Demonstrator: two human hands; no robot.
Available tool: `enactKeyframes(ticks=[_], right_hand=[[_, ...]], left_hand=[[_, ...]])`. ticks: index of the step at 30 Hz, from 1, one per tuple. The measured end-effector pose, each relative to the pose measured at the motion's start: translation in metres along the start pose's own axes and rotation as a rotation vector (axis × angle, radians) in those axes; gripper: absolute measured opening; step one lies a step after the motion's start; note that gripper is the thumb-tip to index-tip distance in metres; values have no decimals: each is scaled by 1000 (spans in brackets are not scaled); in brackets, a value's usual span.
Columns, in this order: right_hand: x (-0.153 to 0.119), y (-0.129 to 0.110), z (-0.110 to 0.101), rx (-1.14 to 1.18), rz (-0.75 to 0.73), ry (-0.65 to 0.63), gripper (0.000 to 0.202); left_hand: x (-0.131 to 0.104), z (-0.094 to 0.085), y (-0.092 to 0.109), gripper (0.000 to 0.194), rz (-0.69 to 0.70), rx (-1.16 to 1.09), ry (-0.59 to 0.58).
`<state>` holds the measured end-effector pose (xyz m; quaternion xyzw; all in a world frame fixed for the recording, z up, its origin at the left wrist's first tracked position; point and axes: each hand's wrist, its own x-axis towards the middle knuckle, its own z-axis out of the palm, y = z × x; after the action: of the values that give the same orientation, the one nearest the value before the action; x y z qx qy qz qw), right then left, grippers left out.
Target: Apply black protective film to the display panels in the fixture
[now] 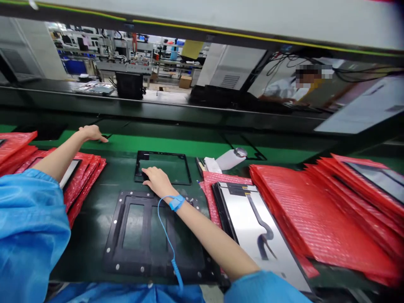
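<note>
My right hand (158, 181) is closed at the left edge of a thin black rectangular frame (188, 170), which resembles a tablet bezel and lies on the dark green worktop. A blue wrist strap (176, 203) with a coiled cord circles that wrist. Just below the hand, a black fixture plate (118, 235) with rectangular openings and silver dots lies flat. My left hand (92, 133) reaches over the green strip (139, 145) at the back, its fingers apart. A small dark piece shows near its fingertips; whether they touch is unclear.
Red bubble-wrap sleeves (318, 206) are stacked right, more red sleeves (83, 181) left. Silver-backed display panels (261, 227) with a ribbon cable lie beside the fixture. Behind them are a white bottle (232, 159) and another black frame (252, 147). Across the line sits a person (284, 88).
</note>
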<state>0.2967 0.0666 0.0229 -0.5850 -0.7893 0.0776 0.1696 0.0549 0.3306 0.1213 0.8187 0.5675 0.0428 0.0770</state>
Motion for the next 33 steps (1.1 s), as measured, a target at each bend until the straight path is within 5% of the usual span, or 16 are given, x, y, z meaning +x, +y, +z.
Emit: enactKeyframes(ticks=[7, 14, 20, 24, 28, 31, 33], right_hand=[[2, -9, -22, 9, -40, 6, 43], [-81, -73, -69, -221, -36, 17, 33], [-132, -120, -31, -160, -83, -159, 22], [-145, -134, -17, -56, -18, -136, 39], [-191, -109, -47, 174, 84, 14, 54], [-258, -53, -78, 146, 348, 255, 43], [-306, -11, -87, -68, 516, 370, 56]], left_hand=[[-24, 11, 44, 46, 146, 39, 28], [-60, 51, 96, 34, 432, 3, 48], [-110, 97, 124, 32, 670, -25, -87], [-125, 97, 122, 39, 718, -36, -108], [-149, 77, 114, 58, 779, -31, -34], [-198, 75, 103, 58, 895, -66, 40], [-241, 85, 94, 55, 947, -121, -14]])
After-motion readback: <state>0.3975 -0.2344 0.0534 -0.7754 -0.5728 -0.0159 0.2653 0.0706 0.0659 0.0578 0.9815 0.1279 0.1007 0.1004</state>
